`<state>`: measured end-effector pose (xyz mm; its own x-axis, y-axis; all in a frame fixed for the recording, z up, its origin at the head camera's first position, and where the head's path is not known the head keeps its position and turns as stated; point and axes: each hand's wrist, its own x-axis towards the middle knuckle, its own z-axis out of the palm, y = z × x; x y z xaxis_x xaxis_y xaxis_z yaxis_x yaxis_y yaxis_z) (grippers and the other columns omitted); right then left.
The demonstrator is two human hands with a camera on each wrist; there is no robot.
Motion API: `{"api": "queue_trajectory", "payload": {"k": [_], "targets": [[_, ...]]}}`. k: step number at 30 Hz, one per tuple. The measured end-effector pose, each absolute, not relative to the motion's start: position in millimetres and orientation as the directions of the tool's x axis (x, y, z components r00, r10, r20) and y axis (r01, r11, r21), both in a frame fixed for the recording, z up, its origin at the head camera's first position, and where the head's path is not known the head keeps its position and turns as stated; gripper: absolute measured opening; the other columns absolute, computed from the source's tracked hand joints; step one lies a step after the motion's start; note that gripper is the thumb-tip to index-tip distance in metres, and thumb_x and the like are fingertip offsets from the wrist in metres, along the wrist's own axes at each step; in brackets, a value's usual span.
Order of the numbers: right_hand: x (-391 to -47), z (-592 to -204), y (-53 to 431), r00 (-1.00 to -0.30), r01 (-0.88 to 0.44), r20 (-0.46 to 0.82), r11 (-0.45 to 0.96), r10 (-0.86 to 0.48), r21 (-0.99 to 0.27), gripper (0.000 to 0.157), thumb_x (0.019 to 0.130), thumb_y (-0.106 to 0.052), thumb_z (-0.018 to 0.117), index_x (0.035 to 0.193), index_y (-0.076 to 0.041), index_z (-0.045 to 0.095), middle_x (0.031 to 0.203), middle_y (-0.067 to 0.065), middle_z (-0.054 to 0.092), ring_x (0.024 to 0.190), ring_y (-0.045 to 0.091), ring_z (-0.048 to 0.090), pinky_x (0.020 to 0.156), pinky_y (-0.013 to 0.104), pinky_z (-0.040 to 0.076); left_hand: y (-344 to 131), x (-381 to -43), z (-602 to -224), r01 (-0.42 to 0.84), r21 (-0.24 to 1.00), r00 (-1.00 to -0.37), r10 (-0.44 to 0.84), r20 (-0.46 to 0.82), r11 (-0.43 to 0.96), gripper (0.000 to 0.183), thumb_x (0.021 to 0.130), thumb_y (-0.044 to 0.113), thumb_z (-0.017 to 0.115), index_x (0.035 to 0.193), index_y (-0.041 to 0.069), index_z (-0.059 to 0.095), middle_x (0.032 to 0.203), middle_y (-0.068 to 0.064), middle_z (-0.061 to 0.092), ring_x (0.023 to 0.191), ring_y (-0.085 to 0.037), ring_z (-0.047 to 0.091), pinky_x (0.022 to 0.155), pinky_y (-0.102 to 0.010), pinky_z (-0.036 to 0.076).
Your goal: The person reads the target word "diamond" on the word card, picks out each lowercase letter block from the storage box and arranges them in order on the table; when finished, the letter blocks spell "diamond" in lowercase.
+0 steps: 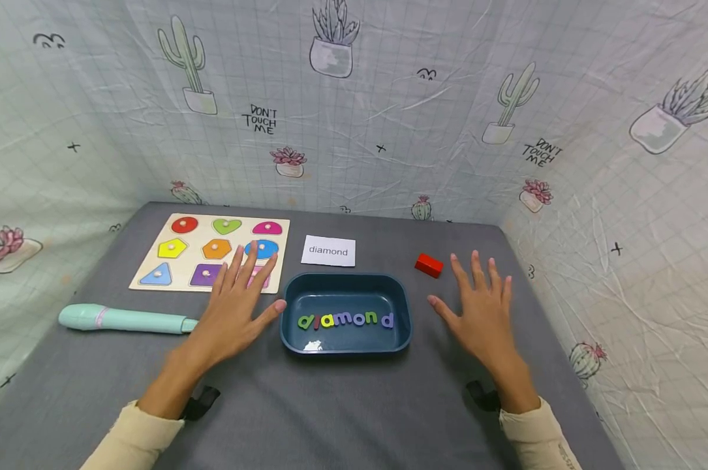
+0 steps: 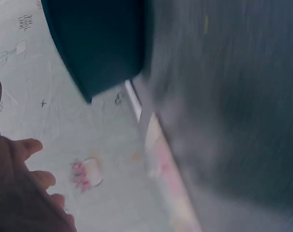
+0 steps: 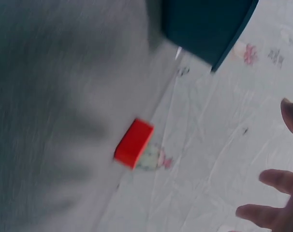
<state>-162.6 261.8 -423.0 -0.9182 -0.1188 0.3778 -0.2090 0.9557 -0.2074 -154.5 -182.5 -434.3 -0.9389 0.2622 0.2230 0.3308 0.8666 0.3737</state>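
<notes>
A dark blue tray (image 1: 348, 282) stands mid-table, with several coloured letters (image 1: 358, 319) inside in a row that reads "diamond". My left hand (image 1: 234, 313) is spread to the left of the tray, thumb close to its rim, and covers part of the shape puzzle board (image 1: 148, 274). To the right of the tray my right hand (image 1: 483, 313) is spread with its fingers apart. Just beyond its thumb lies a small red block (image 1: 429, 265), seen also in the right wrist view as a red block (image 3: 133, 143). Neither hand holds anything.
Behind the tray lies a white card (image 1: 328, 251) printed "diamond". A mint-green microphone-like stick (image 1: 124, 320) lies at the left, its right end partly behind my left forearm. Patterned cloth (image 1: 377, 130) hangs around the back and sides of the grey table (image 1: 354, 418).
</notes>
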Motion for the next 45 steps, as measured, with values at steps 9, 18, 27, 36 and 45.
{"api": "queue_trajectory", "payload": {"k": [9, 18, 27, 36, 45], "targets": [[-158, -424, 218, -0.774, -0.479, 0.592, 0.820, -0.226, -0.312, 0.082, 0.086, -0.035, 0.089, 0.157, -0.011, 0.053, 0.156, 0.019, 0.055, 0.138, 0.042, 0.048, 0.113, 0.065, 0.042, -166, -137, -465, 0.249, 0.836, -0.966, 0.192, 0.175, 0.488, 0.070, 0.104, 0.026, 0.069, 0.166, 0.017, 0.037, 0.177, -0.015, 0.024, 0.163, -0.045, 0.022, 0.123, -0.076, 0.027], [-150, -431, 172, -0.751, -0.577, 0.595, 0.725, -0.288, -0.377, 0.074, 0.087, -0.034, 0.088, 0.152, -0.015, 0.059, 0.146, 0.009, 0.064, 0.128, 0.029, 0.055, 0.108, 0.052, 0.047, -155, -122, -487, -0.034, 0.997, -0.982, 0.181, -0.045, 0.067, 0.061, 0.109, 0.017, 0.062, 0.164, 0.025, 0.040, 0.175, -0.001, 0.030, 0.166, -0.028, 0.021, 0.134, -0.052, 0.016], [-148, -434, 136, -0.780, -0.580, 0.541, 0.689, -0.315, -0.434, 0.067, 0.087, -0.035, 0.090, 0.146, -0.016, 0.065, 0.134, 0.004, 0.070, 0.116, 0.022, 0.056, 0.100, 0.047, 0.051, -149, -119, -489, -0.069, 0.998, -0.984, 0.167, -0.068, -0.001, 0.061, 0.110, 0.011, 0.058, 0.165, 0.025, 0.037, 0.177, 0.000, 0.024, 0.167, -0.028, 0.014, 0.136, -0.056, 0.009], [-151, -442, 106, -0.775, -0.597, 0.542, 0.657, -0.324, -0.461, 0.053, 0.085, -0.033, 0.092, 0.133, -0.017, 0.074, 0.115, 0.002, 0.072, 0.106, 0.019, 0.055, 0.093, 0.042, 0.048, -148, -119, -490, -0.086, 0.996, -0.985, 0.155, -0.082, -0.022, 0.062, 0.110, 0.008, 0.056, 0.166, 0.027, 0.036, 0.177, 0.006, 0.025, 0.167, -0.022, 0.016, 0.135, -0.046, 0.014], [-157, -449, 80, -0.813, -0.558, 0.476, 0.683, -0.335, -0.472, 0.046, 0.081, -0.035, 0.095, 0.119, -0.016, 0.079, 0.107, 0.001, 0.074, 0.101, 0.019, 0.056, 0.090, 0.041, 0.050, -149, -118, -489, -0.084, 0.996, -0.983, 0.164, -0.079, -0.026, 0.062, 0.111, 0.008, 0.055, 0.166, 0.028, 0.035, 0.177, 0.005, 0.024, 0.166, -0.023, 0.018, 0.132, -0.041, 0.018]]}}
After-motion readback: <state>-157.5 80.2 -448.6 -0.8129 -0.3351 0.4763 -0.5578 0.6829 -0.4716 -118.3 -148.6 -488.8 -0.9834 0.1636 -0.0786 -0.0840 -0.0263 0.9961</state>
